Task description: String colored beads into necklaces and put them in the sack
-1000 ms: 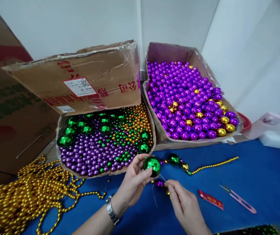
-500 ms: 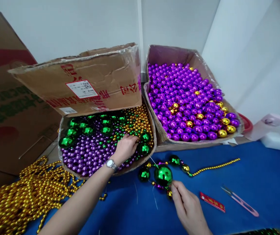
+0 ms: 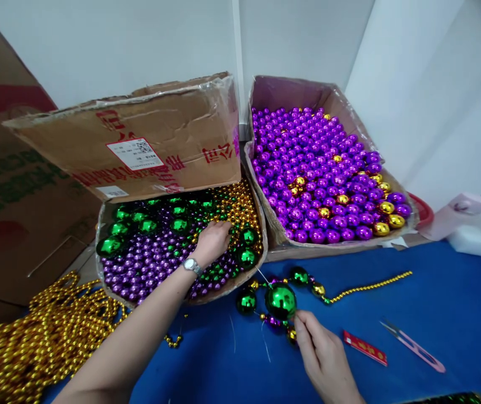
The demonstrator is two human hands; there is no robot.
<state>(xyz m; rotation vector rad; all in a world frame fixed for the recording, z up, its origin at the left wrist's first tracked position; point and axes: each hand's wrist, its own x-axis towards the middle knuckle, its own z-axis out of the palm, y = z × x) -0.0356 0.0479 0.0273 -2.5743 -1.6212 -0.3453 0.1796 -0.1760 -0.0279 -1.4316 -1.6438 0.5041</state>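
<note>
My left hand (image 3: 214, 240), with a watch (image 3: 192, 266) on its wrist, reaches into the left cardboard box (image 3: 261, 259), over small gold, green and purple beads (image 3: 146, 264). Its fingers are curled together, and whatever they hold is hidden. On the blue table my right hand (image 3: 322, 353) pinches a big shiny green ball (image 3: 281, 301) at its lower right side. A thin white thread (image 3: 264, 277) rises from that ball toward the box rim. Around it lies a strung loop with smaller green balls (image 3: 246, 301), gold balls (image 3: 318, 289) and little purple beads.
A second box (image 3: 255, 168) full of purple and gold balls (image 3: 308, 163) stands behind. Gold bead strings (image 3: 34, 336) are heaped at left. Pink thread snips (image 3: 417, 347) and a red packet (image 3: 365, 348) lie at right, below a gold bead chain (image 3: 370, 288).
My left hand has shifted slightly left and up within the bead box, away from the large green balls at its right side. My right hand stays on the big green ball.
</note>
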